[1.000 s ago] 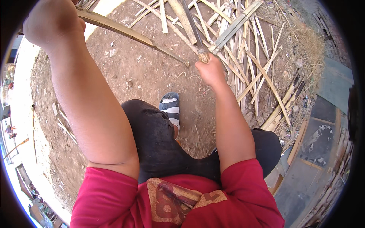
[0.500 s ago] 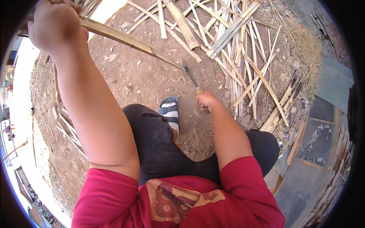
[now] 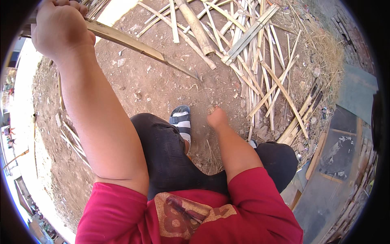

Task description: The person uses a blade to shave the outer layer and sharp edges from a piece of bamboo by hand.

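My left hand [image 3: 61, 26], raised at the upper left, is closed around a long split bamboo strip [image 3: 126, 42]. The strip slants down to the right, and its thin end reaches low over the dirt in front of me. My right hand [image 3: 217, 118] is a fist beside my sandaled foot, wrapped round a knife. Only the top of the knife's handle [image 3: 211, 108] shows clearly above the fingers; its blade is hard to make out against the soil.
Several split bamboo strips [image 3: 264, 81] lie in a crossed heap at the upper right, with a thicker bamboo piece [image 3: 197, 30] beside them. Dry straw [image 3: 325, 53] and dark boards [image 3: 341, 154] are on the right. My sandaled foot [image 3: 180, 122] rests on the dirt.
My right hand has drawn back slightly toward me with the knife, away from the strip's thin end. The blade, plain before, is now indistinct. The left hand stays nearly still on the strip.
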The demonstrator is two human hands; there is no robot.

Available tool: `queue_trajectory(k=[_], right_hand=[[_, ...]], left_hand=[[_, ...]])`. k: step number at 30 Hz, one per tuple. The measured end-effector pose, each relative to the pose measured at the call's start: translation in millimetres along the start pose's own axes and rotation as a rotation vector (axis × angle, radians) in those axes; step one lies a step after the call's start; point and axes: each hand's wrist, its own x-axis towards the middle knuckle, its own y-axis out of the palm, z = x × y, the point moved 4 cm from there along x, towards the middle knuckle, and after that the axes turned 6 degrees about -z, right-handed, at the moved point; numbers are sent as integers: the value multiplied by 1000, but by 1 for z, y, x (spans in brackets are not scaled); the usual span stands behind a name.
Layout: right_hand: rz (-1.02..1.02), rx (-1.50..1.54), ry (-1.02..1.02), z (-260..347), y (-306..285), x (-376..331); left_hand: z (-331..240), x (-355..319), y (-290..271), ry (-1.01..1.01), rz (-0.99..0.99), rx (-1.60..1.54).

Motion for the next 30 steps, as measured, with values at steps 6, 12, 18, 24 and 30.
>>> queue_trajectory(k=[6,12,18,24,30], right_hand=[[573,63,188,55,-83,9],[257,499,23,124,-165,36],[175,646,-104,149,-210,49],[-88,629,-263,168,-208,46],[-105,382,-176,142,-82,33]], left_hand=[[-6,-4,-6,1,-24,49],[-20,2,-9,89,-13,100],[-23,7,-11,262,-85,164],[-3,21,-21,235,-133,359],[-4,33,-22,222,-171,540]])
